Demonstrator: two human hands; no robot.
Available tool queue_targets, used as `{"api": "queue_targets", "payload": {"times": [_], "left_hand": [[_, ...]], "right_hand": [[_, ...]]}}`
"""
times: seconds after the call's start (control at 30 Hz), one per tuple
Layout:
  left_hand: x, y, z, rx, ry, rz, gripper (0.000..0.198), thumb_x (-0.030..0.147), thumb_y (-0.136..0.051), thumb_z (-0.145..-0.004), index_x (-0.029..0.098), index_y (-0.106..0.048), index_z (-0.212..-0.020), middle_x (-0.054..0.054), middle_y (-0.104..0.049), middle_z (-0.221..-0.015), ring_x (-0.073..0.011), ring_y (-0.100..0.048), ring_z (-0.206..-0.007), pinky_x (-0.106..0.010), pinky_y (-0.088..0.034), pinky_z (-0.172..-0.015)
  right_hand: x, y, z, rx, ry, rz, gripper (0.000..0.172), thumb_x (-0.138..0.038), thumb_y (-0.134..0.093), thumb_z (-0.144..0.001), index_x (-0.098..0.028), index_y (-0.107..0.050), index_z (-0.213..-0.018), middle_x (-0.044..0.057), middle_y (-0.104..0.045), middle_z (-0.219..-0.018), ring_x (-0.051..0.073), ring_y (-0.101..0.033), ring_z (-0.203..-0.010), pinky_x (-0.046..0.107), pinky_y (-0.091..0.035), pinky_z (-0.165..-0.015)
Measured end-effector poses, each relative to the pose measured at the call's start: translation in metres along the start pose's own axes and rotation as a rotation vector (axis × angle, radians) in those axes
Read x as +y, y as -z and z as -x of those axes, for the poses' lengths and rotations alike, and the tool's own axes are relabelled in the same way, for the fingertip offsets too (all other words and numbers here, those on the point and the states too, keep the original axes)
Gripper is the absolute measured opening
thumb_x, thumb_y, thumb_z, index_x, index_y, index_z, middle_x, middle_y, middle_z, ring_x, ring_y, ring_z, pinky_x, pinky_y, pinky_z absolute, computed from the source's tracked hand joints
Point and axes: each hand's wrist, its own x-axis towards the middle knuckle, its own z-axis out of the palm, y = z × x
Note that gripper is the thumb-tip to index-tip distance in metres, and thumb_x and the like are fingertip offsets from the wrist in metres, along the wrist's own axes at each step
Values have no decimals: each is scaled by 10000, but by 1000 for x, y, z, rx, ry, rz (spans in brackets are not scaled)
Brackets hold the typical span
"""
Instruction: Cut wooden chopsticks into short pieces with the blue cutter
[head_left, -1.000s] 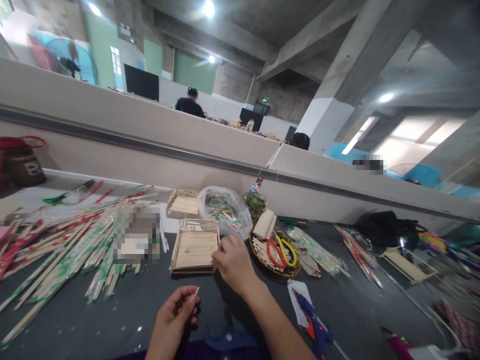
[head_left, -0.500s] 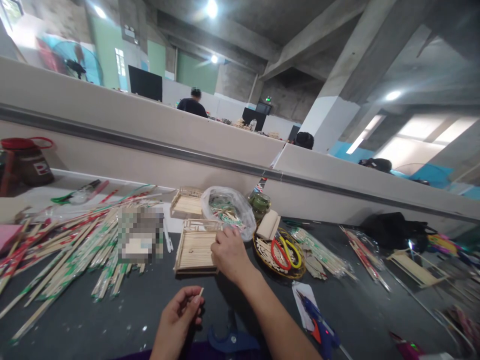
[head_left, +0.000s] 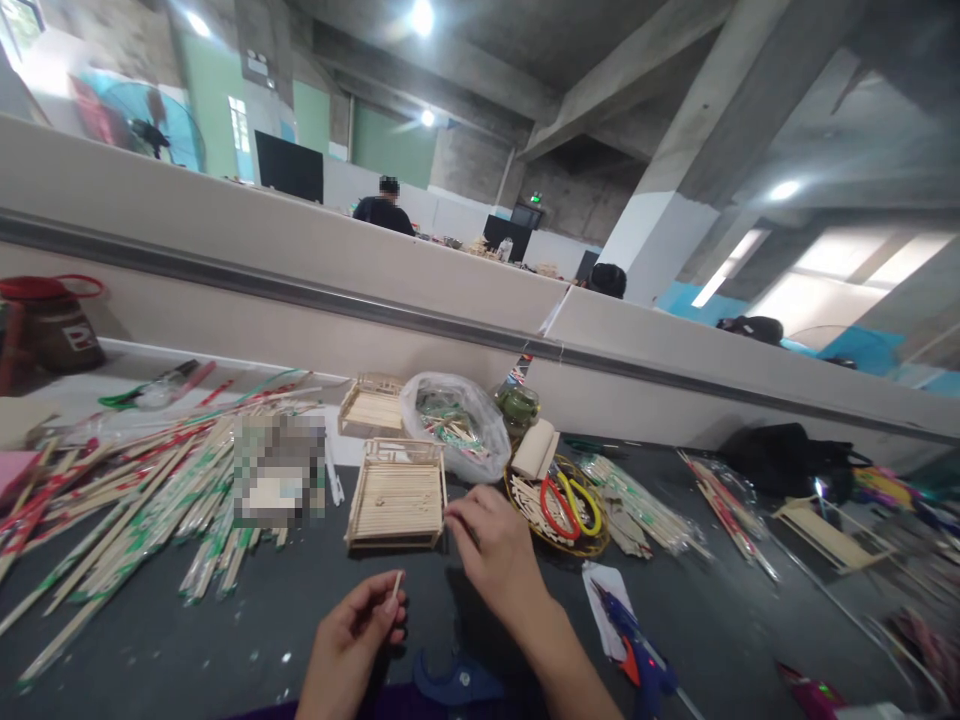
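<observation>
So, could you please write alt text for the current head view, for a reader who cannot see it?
A person's left hand pinches a short wooden stick above a dark table, while the right hand is beside a small slatted wooden model. Around them are wrapped sticks, a basket with red-and-yellow-handled scissors, and a blue glue gun.

A short pale stick [head_left: 397, 584] pokes up from the left hand [head_left: 361, 625]. The slatted wooden model [head_left: 397, 522], railed behind, sits on the tabletop [head_left: 247, 625]; tiny bits [head_left: 379, 501] dot its slats.
</observation>
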Motion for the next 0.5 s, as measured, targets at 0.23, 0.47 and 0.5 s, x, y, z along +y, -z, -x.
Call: {"api": "queue_targets", "payload": {"times": [0.23,0.47,0.5], "left_hand": [[4,-6,7,-74,-105,-135,412,514,-862,-593,200,-814,-856,-51,-744,-771,-191,-647,-700,-247,-540,-620],[15,-16,19,-171,-270,-310,304,500,-777,-703,223,-817,-820,-53,-718,-787,-221,-647,-743,-253,-522,-653],[16,-17,20,-180,-281,-322,297,496,-771,-709,223,-818,-818,-56,-717,-783,-225,-646,-743,-255,-521,-654]], "right_hand": [[-21,-13,50,-55,-230,-523,204,-82,-616,-896,-220,-721,-1004,12,-676,-944,155,-623,-926,236,-435,-814],[-30,-20,49,-39,-362,-703,135,-145,-629,-892,-212,-746,-891,-12,-663,-818,122,-617,-765,201,-406,-675],[-31,-21,49,-33,-375,-700,136,-132,-630,-882,-204,-733,-831,-22,-647,-781,118,-605,-738,199,-392,-656]]}}
